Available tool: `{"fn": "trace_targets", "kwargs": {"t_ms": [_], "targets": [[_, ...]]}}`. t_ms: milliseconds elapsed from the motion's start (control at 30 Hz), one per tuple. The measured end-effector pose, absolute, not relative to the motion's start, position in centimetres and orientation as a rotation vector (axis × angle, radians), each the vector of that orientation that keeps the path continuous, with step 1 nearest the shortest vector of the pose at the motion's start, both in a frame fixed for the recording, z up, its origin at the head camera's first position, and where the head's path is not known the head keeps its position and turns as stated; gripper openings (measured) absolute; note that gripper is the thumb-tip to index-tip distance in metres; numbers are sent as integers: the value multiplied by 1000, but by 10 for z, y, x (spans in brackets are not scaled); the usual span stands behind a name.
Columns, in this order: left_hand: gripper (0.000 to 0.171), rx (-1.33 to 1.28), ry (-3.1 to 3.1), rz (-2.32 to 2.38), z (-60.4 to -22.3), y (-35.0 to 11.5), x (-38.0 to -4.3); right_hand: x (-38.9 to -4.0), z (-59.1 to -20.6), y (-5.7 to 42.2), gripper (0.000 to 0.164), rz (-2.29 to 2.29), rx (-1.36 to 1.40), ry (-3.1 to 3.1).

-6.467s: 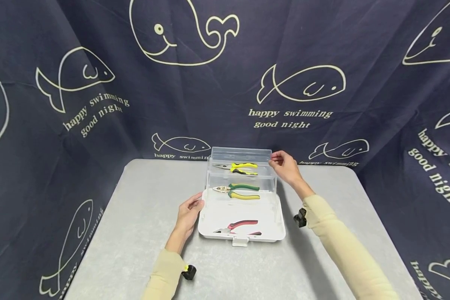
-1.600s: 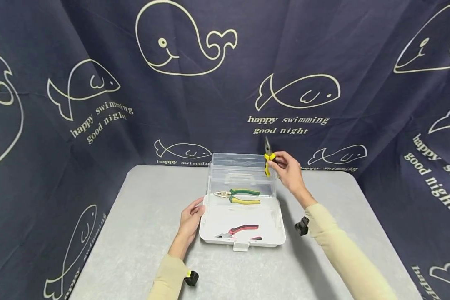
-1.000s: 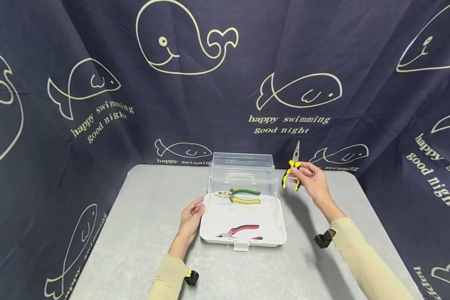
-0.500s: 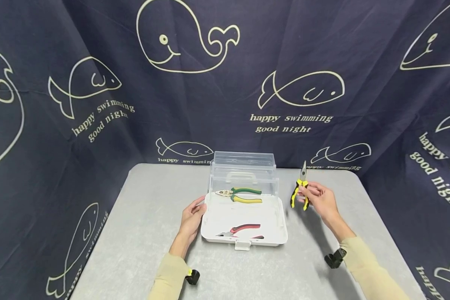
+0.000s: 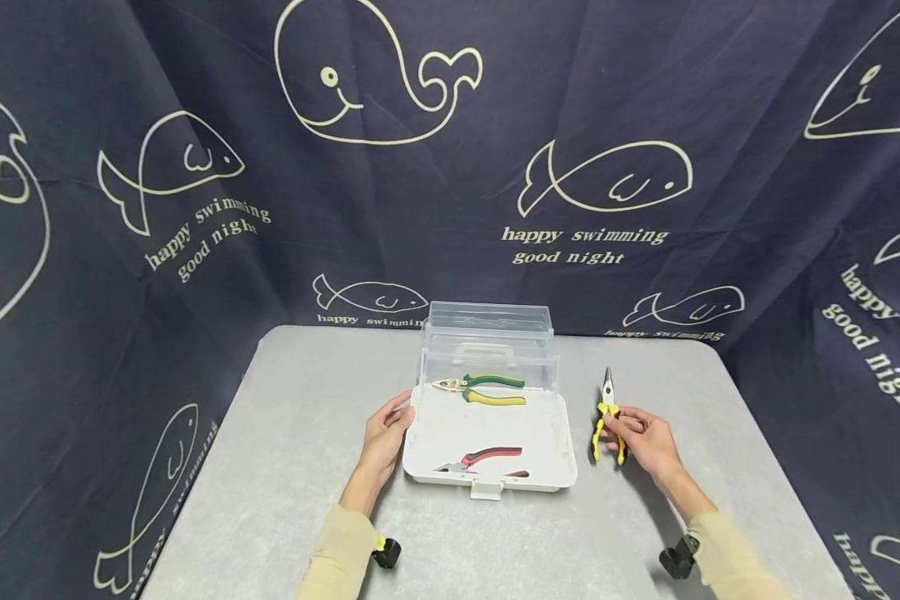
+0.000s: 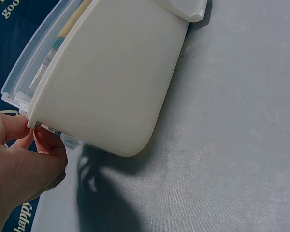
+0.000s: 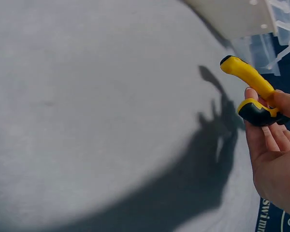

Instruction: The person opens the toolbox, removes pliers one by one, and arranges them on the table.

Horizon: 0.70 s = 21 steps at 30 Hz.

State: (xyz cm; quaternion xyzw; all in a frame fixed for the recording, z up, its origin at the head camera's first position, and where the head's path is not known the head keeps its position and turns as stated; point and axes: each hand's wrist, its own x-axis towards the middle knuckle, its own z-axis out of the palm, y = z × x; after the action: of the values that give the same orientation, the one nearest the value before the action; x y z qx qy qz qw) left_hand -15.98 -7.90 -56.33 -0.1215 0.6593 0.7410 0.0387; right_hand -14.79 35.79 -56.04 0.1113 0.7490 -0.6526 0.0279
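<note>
My left hand [image 5: 378, 435] grips the left edge of an open white toolbox [image 5: 506, 427]. In the left wrist view, the thumb and fingers of the left hand [image 6: 24, 166] pinch the rim of the box wall [image 6: 111, 77]. Right of the box, my right hand [image 5: 651, 446] pinches yellow-and-black long-nose pliers [image 5: 597, 437] near the pivot, nose pointing away. The right wrist view shows their spread handles [image 7: 253, 77] above a shadow. Green-and-yellow combination pliers [image 5: 498, 400] lie toward the box's back; red-and-black pliers [image 5: 495, 452] lie at its front, partly hidden by the front wall.
Clear stepped trays and lid [image 5: 487, 321] stand raised at the back of the box. A white latch [image 5: 486, 489] hangs at its front. The grey table [image 5: 300, 383] ends at a dark blue curtain [image 5: 390, 208] with fish drawings.
The right hand took the yellow-and-black long-nose pliers out of the upper clear tray, carried them right, then lowered them nearer the table. The left hand keeps its grip on the box.
</note>
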Motion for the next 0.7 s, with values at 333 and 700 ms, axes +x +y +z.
{"fn": "trace_targets", "kwargs": {"t_ms": [333,700], "targets": [[40,-370,1999,2294,-563,-79,-159,-135,-572,358,50,-1728,435,2410],[40,-368,2011,2275,-565,-80,-159,-132,-566,355,40,-1106,299,2951]]}}
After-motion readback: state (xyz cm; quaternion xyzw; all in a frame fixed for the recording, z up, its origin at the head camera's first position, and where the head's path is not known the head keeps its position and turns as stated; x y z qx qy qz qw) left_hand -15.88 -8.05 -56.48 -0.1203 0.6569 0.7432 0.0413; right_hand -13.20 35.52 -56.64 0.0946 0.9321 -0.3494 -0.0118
